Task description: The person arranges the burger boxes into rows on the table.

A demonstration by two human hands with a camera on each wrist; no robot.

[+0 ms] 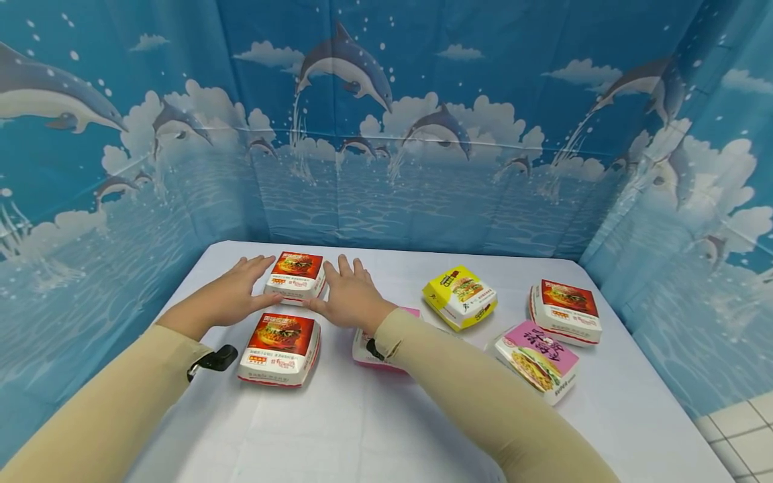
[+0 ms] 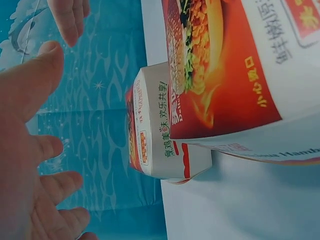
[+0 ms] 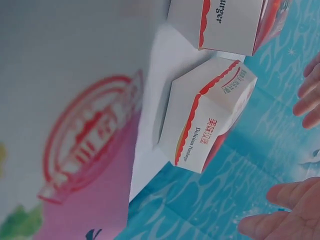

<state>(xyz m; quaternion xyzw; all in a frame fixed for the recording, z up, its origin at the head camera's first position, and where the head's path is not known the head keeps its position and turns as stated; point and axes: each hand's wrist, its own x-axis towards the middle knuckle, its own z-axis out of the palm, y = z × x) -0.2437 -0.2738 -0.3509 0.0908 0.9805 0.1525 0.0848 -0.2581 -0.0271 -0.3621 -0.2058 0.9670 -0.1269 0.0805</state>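
My left hand [image 1: 232, 295] and right hand [image 1: 353, 295] are held on either side of a red-and-white burger box [image 1: 297, 274] at the back left of the table. Both hands have their fingers spread, with thumbs near the box's front edge. Nothing is gripped. In the left wrist view, a gap shows between the left hand [image 2: 25, 165] and that box [image 2: 162, 125]. The right wrist view likewise shows the right hand [image 3: 295, 210] apart from the box [image 3: 205, 120]. A second red-and-white burger box [image 1: 280, 349] sits just in front of the first.
Partly hidden under my right forearm is a pink-and-white box [image 1: 380, 359]. To the right stand a yellow box [image 1: 461, 297], a pink burger box [image 1: 535, 359] and another red-and-white box [image 1: 565, 310]. A dolphin-print curtain [image 1: 410, 194] surrounds the white-covered table [image 1: 326, 429].
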